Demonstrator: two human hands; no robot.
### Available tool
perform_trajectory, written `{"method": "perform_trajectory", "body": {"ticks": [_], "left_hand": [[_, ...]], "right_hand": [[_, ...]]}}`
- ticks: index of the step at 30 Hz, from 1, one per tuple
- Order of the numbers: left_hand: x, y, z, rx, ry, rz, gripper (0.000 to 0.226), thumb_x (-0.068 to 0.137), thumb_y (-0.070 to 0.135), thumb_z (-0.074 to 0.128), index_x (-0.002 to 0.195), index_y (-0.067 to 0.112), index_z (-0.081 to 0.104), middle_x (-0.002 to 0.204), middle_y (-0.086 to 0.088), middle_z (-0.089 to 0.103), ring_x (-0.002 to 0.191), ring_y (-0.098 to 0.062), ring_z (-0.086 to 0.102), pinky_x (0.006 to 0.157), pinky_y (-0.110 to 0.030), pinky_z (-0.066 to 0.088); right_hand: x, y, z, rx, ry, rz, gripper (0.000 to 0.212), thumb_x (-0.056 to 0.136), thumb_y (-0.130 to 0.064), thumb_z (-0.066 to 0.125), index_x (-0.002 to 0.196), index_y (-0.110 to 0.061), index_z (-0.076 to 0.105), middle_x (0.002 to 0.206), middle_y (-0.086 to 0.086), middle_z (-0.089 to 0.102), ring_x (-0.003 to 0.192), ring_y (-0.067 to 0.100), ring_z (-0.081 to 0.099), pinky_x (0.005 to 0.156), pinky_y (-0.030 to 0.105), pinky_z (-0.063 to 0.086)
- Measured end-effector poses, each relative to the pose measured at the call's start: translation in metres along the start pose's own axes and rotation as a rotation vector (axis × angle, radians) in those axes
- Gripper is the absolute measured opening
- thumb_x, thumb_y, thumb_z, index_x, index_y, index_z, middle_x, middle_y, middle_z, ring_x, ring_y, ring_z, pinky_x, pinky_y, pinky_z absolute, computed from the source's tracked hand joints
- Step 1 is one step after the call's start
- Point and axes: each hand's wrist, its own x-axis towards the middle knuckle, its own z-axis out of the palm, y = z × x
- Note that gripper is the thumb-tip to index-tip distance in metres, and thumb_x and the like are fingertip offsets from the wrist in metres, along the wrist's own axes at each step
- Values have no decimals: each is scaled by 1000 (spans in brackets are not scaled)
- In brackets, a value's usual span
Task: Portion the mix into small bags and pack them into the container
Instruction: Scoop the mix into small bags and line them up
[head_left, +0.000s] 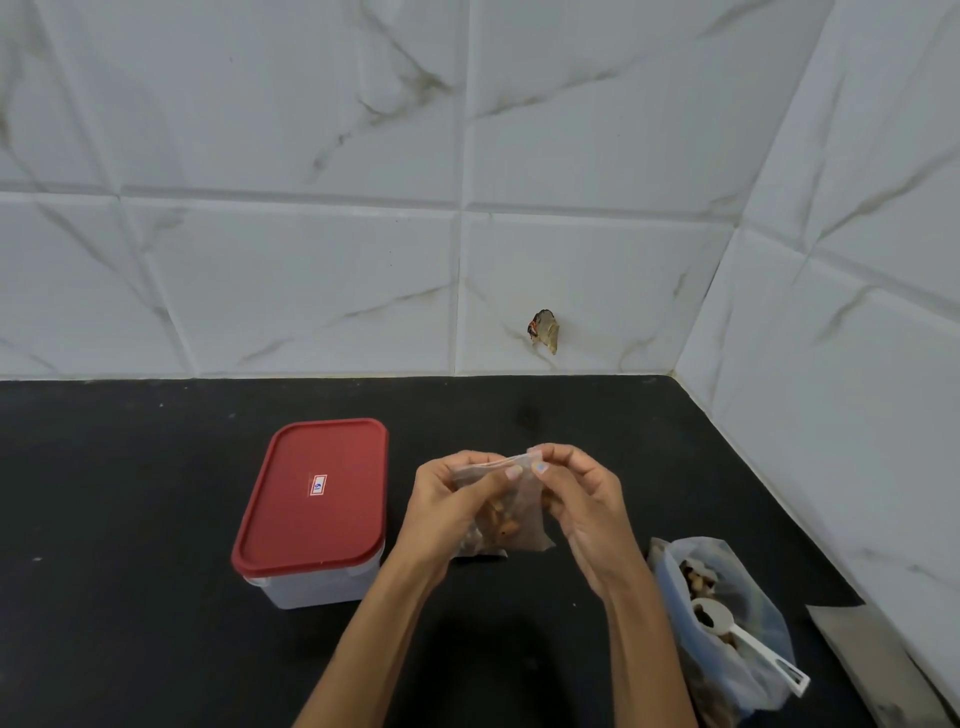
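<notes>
A small clear bag (511, 512) with some nut mix in its lower part is held upright above the black counter, in the middle of the view. My left hand (452, 512) pinches the bag's top edge from the left. My right hand (582, 506) pinches the same top edge from the right. A clear container (311, 577) with its red lid (314, 493) on stands to the left of my hands. At the lower right a large plastic bag of mix (727, 629) lies open with a white scoop (737, 636) resting in it.
The black counter (130, 519) meets a white marbled tile wall at the back and on the right. A flat grey packet (872, 660) lies by the right wall. A small torn scrap (544, 330) sticks to the back wall.
</notes>
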Motion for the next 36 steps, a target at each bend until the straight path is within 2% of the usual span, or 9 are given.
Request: {"method": "perform_trajectory", "body": {"ticks": [4, 7, 12, 16, 19, 23, 29, 32, 36], "left_hand": [[-3, -4, 0, 37, -3, 1, 6, 83, 8, 68, 83, 5, 73, 80, -6, 68, 78, -13, 67, 64, -18, 51], [-6, -5, -1, 49, -24, 9, 5, 75, 20, 72, 75, 17, 76, 81, -3, 66, 80, -13, 66, 69, -20, 51], [-10, -10, -2, 26, -39, 0, 21, 71, 22, 74, 82, 5, 75, 78, -4, 65, 77, -16, 66, 67, -22, 51], [-11, -10, -6, 61, -88, -25, 15, 78, 17, 69, 89, 7, 74, 84, -7, 72, 83, -18, 70, 70, -24, 54], [-12, -13, -8, 94, -26, -22, 9, 83, 8, 68, 89, 5, 74, 82, -2, 73, 83, -17, 71, 70, -24, 55], [-14, -17, -6, 146, 99, 2, 5, 77, 10, 74, 81, 6, 74, 74, 5, 70, 77, -12, 70, 68, -23, 55], [-16, -31, -8, 95, 95, -128, 9, 86, 4, 65, 85, 1, 74, 78, -1, 72, 79, -21, 70, 74, -35, 57], [-16, -37, -7, 38, 106, -223, 18, 92, 3, 57, 83, 0, 72, 74, -8, 70, 71, -20, 69, 69, -32, 58], [-13, -45, -13, 31, 137, -290, 20, 94, 5, 53, 87, -3, 70, 76, -8, 70, 74, -18, 69, 71, -32, 59]], "right_hand": [[-5, 1, 1, -83, -18, -75, 9, 85, -2, 62, 90, -4, 70, 90, 12, 72, 90, 27, 68, 82, 39, 54], [-7, 3, 0, -112, -22, -99, 8, 85, -1, 63, 87, -2, 71, 86, 12, 72, 87, 24, 68, 77, 31, 54], [-15, 5, -3, -73, -73, -71, 11, 86, -1, 60, 88, 0, 70, 86, 11, 71, 86, 22, 68, 76, 28, 55], [-18, 8, -6, -76, -5, -65, 10, 85, -2, 61, 88, -4, 70, 86, 10, 72, 86, 22, 69, 74, 29, 56], [-19, 10, -5, -82, 29, -70, 10, 84, -1, 62, 86, -5, 71, 82, 7, 72, 80, 18, 69, 69, 25, 56], [-20, 17, -7, -71, 88, -60, 9, 84, -2, 63, 84, -5, 71, 80, 8, 72, 77, 17, 68, 68, 25, 55], [-21, 33, -13, -88, 150, 30, 10, 85, -3, 63, 82, -6, 72, 78, 8, 72, 75, 16, 69, 67, 23, 54], [-22, 41, -15, -100, 178, 84, 10, 85, -4, 63, 82, -6, 72, 75, 5, 73, 73, 12, 69, 67, 23, 53], [-20, 52, -11, -119, 213, 146, 9, 86, -8, 64, 83, -9, 72, 78, 4, 73, 75, 12, 69, 70, 27, 54]]}}
